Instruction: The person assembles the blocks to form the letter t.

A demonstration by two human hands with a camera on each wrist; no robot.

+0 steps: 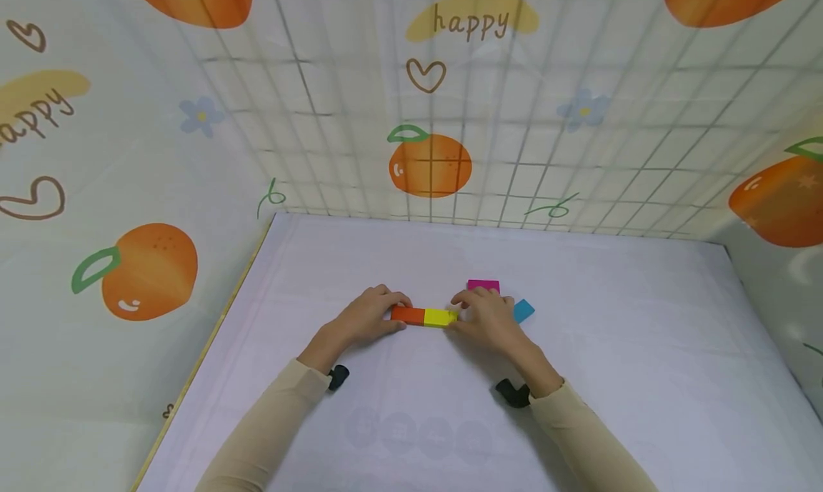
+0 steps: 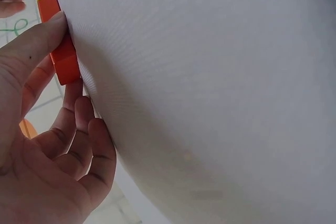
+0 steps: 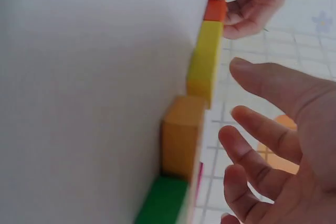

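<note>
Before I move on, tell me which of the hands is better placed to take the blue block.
The right hand, I'd judge: it is close beside the blue block and, in its wrist view, appears to grip nothing. The left hand is farther off and pinches the red block.

The wide white tabletop [image 1: 611, 370] has a thin yellowish edge on its left side. On it lie a long red block [image 1: 408, 315] and a long bright yellow block [image 1: 440, 318], end to end and touching. Near them are a flat pink block [image 1: 484, 285] and a blue block [image 1: 524, 310], both partly hidden. The right wrist view also shows an orange block [image 3: 181, 145] beside a green block [image 3: 163, 200].
</note>
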